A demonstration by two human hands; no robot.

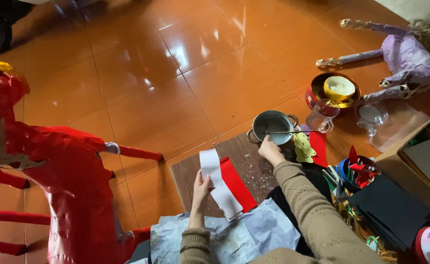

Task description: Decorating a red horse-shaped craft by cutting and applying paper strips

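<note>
the right hand (270,150) has its fingers curled at the near rim of the pot (273,126), seemingly around the end of a thin stick (288,132) that lies across the pot's mouth; the exact grip is too small to tell. the left hand (200,188) pinches the near edge of a white strip (217,183), which lies over a red strip (237,183). both strips rest on the board (190,171), toward its near edge, with the pot at its far right corner. judged from this, the step is taking paste from the pot for the strip; the next move calls for a steady hold on the paper. pale paper (234,237) lies in the lap, a red figure (53,166) at the left.
</note>
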